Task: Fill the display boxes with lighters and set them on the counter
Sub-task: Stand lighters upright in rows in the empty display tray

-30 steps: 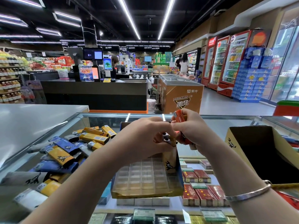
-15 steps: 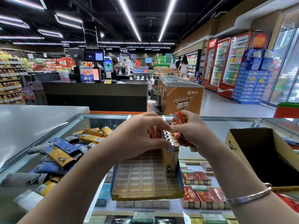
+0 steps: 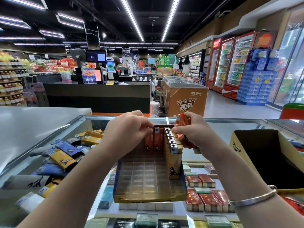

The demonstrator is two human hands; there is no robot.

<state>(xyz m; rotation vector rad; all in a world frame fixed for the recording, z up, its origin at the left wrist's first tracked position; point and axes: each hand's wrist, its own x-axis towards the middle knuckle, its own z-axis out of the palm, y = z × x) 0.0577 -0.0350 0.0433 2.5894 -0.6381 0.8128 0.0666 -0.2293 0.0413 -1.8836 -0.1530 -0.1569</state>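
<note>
Counter (image 3: 222,129), glass-topped, carried all; display box (image 3: 148,176) sat centre, tray mostly unfilled, yellow row at its right wall, two orange lighters (image 3: 154,140) upright at back; loose lighters (image 3: 62,155) heaped left; left hand (image 3: 126,134) pinched the orange pair; right hand (image 3: 189,132) clutched spares; lighters judged light, stiff, slick; best taken by the sides.

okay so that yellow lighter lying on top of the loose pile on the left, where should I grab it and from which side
Pinch the yellow lighter across its two long narrow edges at mid-body, coming straight down from above. It lies flat on top of the pile with its broad face up, so those edges look free, while its ends butt against neighbouring lighters.
</note>
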